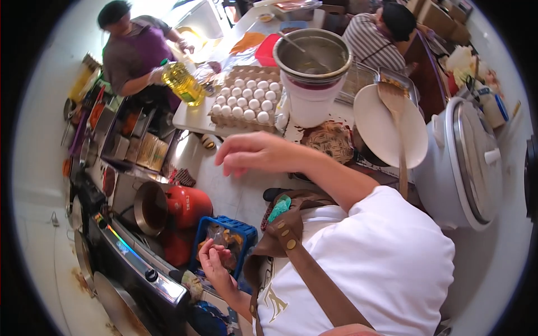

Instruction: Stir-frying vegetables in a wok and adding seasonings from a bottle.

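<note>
My right hand (261, 153) reaches leftward across my front, fingers loosely bent, with nothing visible in it. Just beyond it in the view is a cardboard tray of white eggs (248, 96) on a white table (187, 119). Lower down, my left hand (217, 262) is raised with curled, slightly spread fingers and appears to hold nothing. Behind that hand in the view stands a blue plastic crate (235, 224) containing bags. A metal pot (313, 52) with a ladle rests on a white bucket (304, 98) beyond the eggs. An oval white plate (374, 130) lies under a wooden spatula (401, 138).
A co-worker in a purple apron (145, 46) touches an oil bottle (181, 82); another in stripes (367, 40) is farther right. A red gas cylinder (191, 206), a metal pan (150, 208) and a stove (138, 256) flank my left. A large lidded cooker (445, 168) stands right.
</note>
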The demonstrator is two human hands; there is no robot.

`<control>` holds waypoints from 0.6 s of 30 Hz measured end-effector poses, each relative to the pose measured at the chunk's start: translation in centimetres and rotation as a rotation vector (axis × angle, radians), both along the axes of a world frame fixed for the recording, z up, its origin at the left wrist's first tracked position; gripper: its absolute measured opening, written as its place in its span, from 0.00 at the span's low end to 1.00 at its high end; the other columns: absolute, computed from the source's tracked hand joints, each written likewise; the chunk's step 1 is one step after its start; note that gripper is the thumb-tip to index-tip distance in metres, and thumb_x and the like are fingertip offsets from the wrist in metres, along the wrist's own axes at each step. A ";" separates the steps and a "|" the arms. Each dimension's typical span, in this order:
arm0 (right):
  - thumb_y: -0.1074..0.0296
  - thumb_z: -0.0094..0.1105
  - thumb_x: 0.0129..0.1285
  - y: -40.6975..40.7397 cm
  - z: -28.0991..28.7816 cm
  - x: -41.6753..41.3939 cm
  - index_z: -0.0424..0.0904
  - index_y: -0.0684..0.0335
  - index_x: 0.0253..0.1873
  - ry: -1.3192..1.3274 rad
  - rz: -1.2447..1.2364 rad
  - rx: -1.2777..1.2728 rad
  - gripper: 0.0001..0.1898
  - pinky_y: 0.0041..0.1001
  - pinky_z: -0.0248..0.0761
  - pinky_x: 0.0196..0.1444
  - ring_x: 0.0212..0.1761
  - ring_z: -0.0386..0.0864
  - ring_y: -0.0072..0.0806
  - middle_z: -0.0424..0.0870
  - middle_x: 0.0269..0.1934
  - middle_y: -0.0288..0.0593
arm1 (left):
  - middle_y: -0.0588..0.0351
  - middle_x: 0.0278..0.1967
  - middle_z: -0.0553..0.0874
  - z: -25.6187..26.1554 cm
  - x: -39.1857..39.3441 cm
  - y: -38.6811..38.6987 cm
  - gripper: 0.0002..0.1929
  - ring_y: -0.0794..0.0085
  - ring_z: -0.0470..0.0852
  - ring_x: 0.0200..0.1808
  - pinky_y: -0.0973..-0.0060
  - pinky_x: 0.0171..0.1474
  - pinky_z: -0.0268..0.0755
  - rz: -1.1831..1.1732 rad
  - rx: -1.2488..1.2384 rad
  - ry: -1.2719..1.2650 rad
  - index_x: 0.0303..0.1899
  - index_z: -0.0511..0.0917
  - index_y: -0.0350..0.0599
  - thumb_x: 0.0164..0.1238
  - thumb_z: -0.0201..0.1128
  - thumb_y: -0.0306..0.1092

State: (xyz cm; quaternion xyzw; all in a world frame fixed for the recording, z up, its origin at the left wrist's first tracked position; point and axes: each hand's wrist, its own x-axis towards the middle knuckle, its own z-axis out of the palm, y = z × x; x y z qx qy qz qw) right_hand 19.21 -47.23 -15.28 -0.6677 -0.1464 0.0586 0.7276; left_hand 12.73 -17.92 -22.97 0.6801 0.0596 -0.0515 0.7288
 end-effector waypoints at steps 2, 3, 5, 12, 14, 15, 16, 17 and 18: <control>0.61 0.51 0.69 -2.6 1.7 -2.3 0.77 0.63 0.48 -0.057 -0.159 -0.055 0.12 0.21 0.71 0.44 0.38 0.77 0.17 0.82 0.36 0.34 | 0.59 0.35 0.78 0.4 1.4 -1.0 0.13 0.81 0.77 0.32 0.83 0.38 0.72 -0.079 0.029 -0.046 0.52 0.71 0.40 0.72 0.52 0.36; 0.60 0.50 0.69 -3.6 2.6 -3.5 0.77 0.63 0.47 -0.044 -0.249 -0.097 0.13 0.21 0.71 0.43 0.37 0.77 0.16 0.82 0.35 0.35 | 0.59 0.35 0.78 0.4 2.1 -0.9 0.13 0.80 0.77 0.32 0.83 0.39 0.72 -0.103 0.016 -0.023 0.52 0.72 0.40 0.72 0.52 0.35; 0.60 0.51 0.69 -5.9 3.3 -6.4 0.78 0.64 0.45 -0.064 -0.480 -0.327 0.12 0.22 0.72 0.41 0.36 0.78 0.19 0.82 0.33 0.37 | 0.59 0.35 0.78 0.6 3.2 -1.5 0.13 0.80 0.77 0.32 0.82 0.39 0.71 -0.173 -0.006 -0.045 0.51 0.72 0.39 0.72 0.52 0.35; 0.57 0.60 0.57 -13.0 0.2 -16.1 0.75 0.64 0.38 0.386 -1.035 -1.614 0.15 0.40 0.72 0.39 0.36 0.80 0.47 0.81 0.32 0.53 | 0.59 0.35 0.78 -0.6 5.9 -4.2 0.13 0.80 0.76 0.34 0.81 0.40 0.71 -0.406 -0.014 -0.056 0.52 0.72 0.40 0.72 0.53 0.35; 0.58 0.61 0.53 -13.4 -0.1 -17.0 0.74 0.66 0.38 0.747 -0.944 -1.540 0.16 0.42 0.72 0.43 0.40 0.79 0.50 0.80 0.35 0.56 | 0.58 0.36 0.78 -1.0 6.5 -4.5 0.13 0.80 0.76 0.34 0.82 0.40 0.71 -0.438 -0.035 -0.043 0.52 0.72 0.41 0.71 0.53 0.35; 0.58 0.61 0.53 -13.5 -0.6 -17.7 0.74 0.66 0.38 0.733 -0.951 -1.543 0.16 0.42 0.72 0.43 0.40 0.79 0.50 0.80 0.35 0.56 | 0.58 0.36 0.78 -0.9 6.7 -4.8 0.13 0.80 0.76 0.34 0.82 0.40 0.71 -0.449 -0.027 -0.024 0.52 0.72 0.40 0.71 0.53 0.35; 0.60 0.61 0.52 -13.5 -1.4 -18.4 0.73 0.65 0.39 0.691 -1.000 -1.538 0.16 0.43 0.72 0.43 0.39 0.79 0.51 0.80 0.35 0.56 | 0.58 0.36 0.78 -0.9 7.0 -5.0 0.13 0.80 0.76 0.34 0.82 0.40 0.71 -0.443 -0.031 -0.033 0.52 0.72 0.40 0.71 0.53 0.35; 0.61 0.60 0.51 -13.3 -1.8 -18.8 0.73 0.65 0.40 0.655 -1.047 -1.533 0.16 0.43 0.72 0.43 0.38 0.79 0.52 0.80 0.35 0.57 | 0.58 0.36 0.78 -1.0 7.3 -5.4 0.13 0.80 0.77 0.34 0.82 0.40 0.71 -0.478 -0.029 -0.034 0.53 0.72 0.40 0.71 0.53 0.34; 0.61 0.60 0.51 -13.1 -2.1 -19.0 0.73 0.65 0.40 0.651 -1.050 -1.534 0.16 0.43 0.72 0.43 0.38 0.79 0.52 0.80 0.35 0.57 | 0.58 0.36 0.79 -1.0 7.6 -5.7 0.13 0.80 0.77 0.34 0.82 0.40 0.71 -0.511 -0.026 -0.034 0.53 0.72 0.39 0.71 0.53 0.34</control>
